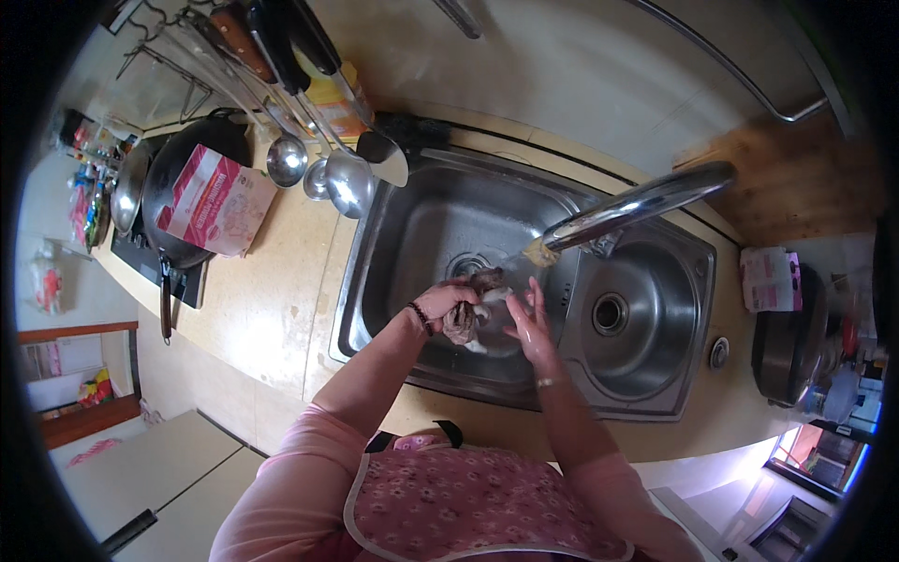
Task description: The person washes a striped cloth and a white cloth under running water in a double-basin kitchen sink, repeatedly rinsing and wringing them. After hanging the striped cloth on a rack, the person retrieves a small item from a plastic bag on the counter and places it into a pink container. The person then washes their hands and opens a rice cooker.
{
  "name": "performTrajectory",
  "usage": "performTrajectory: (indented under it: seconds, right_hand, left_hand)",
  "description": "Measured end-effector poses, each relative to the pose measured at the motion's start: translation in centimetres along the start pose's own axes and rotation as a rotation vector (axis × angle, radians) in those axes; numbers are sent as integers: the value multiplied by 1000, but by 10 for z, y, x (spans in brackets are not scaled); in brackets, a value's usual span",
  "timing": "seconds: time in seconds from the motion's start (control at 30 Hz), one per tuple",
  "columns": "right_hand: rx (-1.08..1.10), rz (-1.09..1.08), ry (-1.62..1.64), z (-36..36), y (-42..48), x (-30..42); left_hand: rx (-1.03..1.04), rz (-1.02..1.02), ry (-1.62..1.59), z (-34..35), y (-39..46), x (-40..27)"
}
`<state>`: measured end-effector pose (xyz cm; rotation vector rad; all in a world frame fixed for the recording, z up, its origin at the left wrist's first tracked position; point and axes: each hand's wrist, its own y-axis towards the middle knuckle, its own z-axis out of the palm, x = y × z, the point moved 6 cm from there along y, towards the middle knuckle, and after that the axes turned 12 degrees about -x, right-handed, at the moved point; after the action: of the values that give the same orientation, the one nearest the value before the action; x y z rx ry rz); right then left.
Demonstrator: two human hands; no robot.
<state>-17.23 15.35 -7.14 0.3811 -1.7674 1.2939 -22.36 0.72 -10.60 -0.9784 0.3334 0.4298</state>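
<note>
In the larger basin of a stainless-steel double sink (421,211), my left hand (445,298) grips a wet, bunched brownish cloth (460,324). White foam (497,293) clings around the cloth. My right hand (530,324) is beside it, wet, fingers spread, holding nothing. Above the basin a chrome faucet (632,200) ends in a yellowish covering (539,253) at its spout, and water sprays from there toward the cloth. The basin's drain (469,264) lies just behind my left hand, partly hidden.
Ladles and a turner (383,156) hang at the back left. A washing powder packet (221,200) lies on a black wok (168,158) over the cooktop. The smaller basin (646,351) is at right. Farther right stand a pink-and-white packet (771,279) and a dark pot (786,344).
</note>
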Motion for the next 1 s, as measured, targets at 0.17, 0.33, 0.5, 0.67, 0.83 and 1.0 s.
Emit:
performTrajectory:
  seconds: [0.17,0.33,0.5,0.67,0.83,1.0]
  right_hand:
    - [390,400,624,42,40,-23]
    - [233,-180,38,44,42,24]
    - [-221,-1089,-486,69,-47,42]
    - [-254,-442,-485,24,95,24]
    - [120,-197,56,49,74,11]
    - [-309,-1046,-589,82,-43,53]
  left_hand:
    - [149,-268,-94,0,-6,1]
    - [155,-120,-492,18,-20,-20]
    - [34,-9,-602,18,29,14]
    - [-289,50,3,39,5,11]
    - [-167,88,-161,6,18,-17]
    - [36,1,-482,-5,39,15]
